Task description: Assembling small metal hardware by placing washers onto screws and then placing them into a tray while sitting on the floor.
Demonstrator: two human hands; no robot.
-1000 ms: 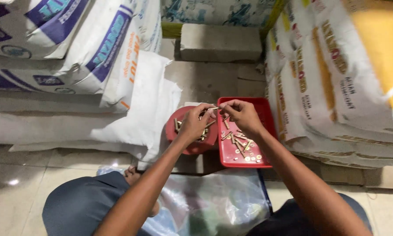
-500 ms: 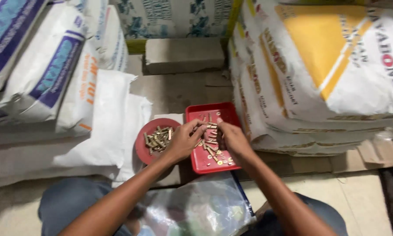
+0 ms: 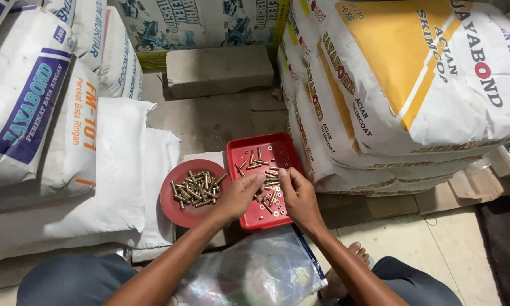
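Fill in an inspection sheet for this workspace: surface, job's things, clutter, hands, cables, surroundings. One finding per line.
Surface: tiled floor, pale concrete block at the back.
Job's things: red square tray with scattered brass bolts; round red dish heaped with bolts.
Clutter: clear plastic bag between the knees.
Hands: left hand and right hand both over the tray, fingertips at the bolts.
Cables: nothing seen.
Surroundings: stacked sacks on both sides.

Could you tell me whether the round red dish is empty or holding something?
Holding something: the round red dish carries a heap of brass bolts piled across its middle.
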